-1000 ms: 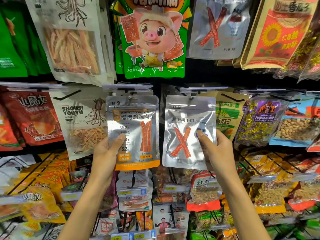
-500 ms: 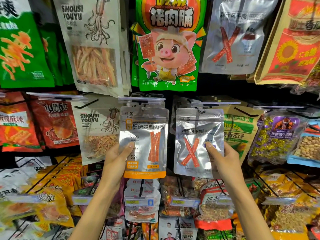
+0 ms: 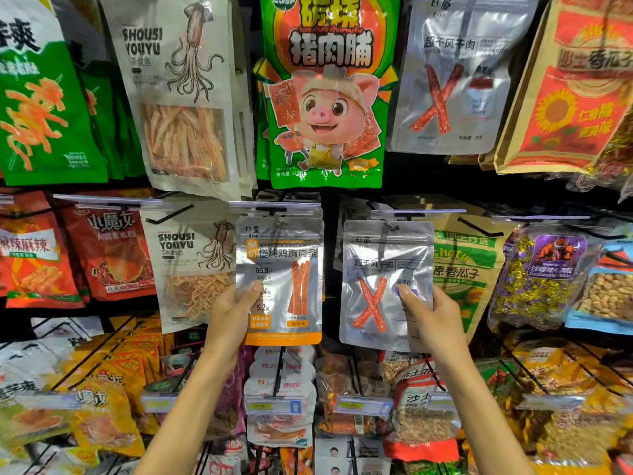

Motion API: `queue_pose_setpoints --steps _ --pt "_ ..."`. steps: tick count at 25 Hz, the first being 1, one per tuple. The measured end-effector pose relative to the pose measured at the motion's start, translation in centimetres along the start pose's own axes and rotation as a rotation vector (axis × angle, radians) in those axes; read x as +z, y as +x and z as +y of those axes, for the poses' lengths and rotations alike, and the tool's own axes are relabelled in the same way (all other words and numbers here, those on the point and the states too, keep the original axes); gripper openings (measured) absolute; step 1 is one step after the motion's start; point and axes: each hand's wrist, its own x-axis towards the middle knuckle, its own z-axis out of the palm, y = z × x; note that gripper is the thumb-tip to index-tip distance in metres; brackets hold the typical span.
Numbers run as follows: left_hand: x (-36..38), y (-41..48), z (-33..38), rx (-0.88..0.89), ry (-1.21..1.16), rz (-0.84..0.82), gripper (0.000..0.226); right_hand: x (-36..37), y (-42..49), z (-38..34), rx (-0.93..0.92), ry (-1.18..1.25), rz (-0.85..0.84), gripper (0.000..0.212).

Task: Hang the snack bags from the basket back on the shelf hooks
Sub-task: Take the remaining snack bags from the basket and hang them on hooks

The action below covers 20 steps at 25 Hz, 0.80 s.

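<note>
Left grip (image 3: pixel 230 311) clamped on orange-band bag (image 3: pixel 281 279), thumb on front. Right grip (image 3: pixel 433 320) clamped on silver bag (image 3: pixel 387 286), lower right edge. Both bag tops at middle shelf row, under hook strips (image 3: pixel 274 206). Threading unclear. Risk: early release dropping unthreaded bag; tugging tearing hang hole.

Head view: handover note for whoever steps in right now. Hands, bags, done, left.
Left hand: grips the silver bag with the orange band by its left edge, thumb on the front.
Right hand: grips the silver bag with the red X by its right edge, thumb on the front.
Both bags are up at the middle row of hooks, their tops just under the price-tag strips. Whether the holes are fully on the hooks cannot be told.
Done: both bags raised to their hooks.
Left: check they are seated, let go, fetch more. The basket is out of view.
</note>
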Motion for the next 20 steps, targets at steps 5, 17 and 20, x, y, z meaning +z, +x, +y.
queue_pose_setpoints --steps 5,17,20 --pt "-0.2 0.4 0.0 0.117 0.081 -0.046 0.018 0.5 1.1 0.3 0.036 -0.011 0.019 0.026" --pt "-1.9 0.0 -0.9 0.061 0.268 -0.230 0.046 0.6 0.2 0.4 0.133 -0.082 -0.065 0.050" --pt "-2.6 -0.3 -1.9 -0.020 0.313 -0.303 0.033 0.0 -0.9 0.6 0.099 -0.150 -0.088 0.045"
